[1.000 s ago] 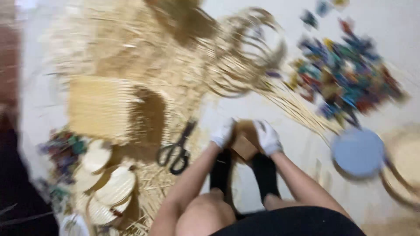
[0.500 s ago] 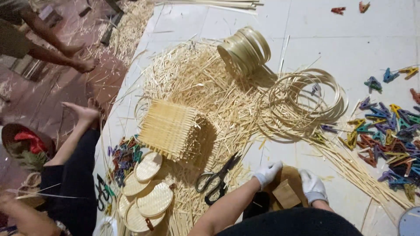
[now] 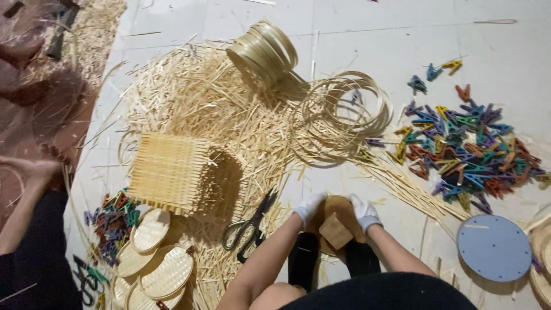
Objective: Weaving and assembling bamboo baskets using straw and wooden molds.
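Both gloved hands, left [image 3: 310, 208] & right [image 3: 364, 211], fingers clamped on round woven disc [image 3: 338, 208] w/ wooden block [image 3: 336, 231] on top, steadied btwn feet at 6 o'clock. Scissors [image 3: 249, 225] at 9 o'clock, w/in reach; clothespins [image 3: 465, 149] at 2.

A round wooden disc [image 3: 338, 215] with a small wooden block [image 3: 335, 231] on it is gripped at its edges by a white-gloved left hand [image 3: 309, 208] and right hand [image 3: 364, 212]. Black-handled scissors [image 3: 248, 225] are seen just left on scattered bamboo strips [image 3: 212, 103]. Coloured clips [image 3: 468, 152] are heaped to the right, near a grey-blue disc [image 3: 493, 248]
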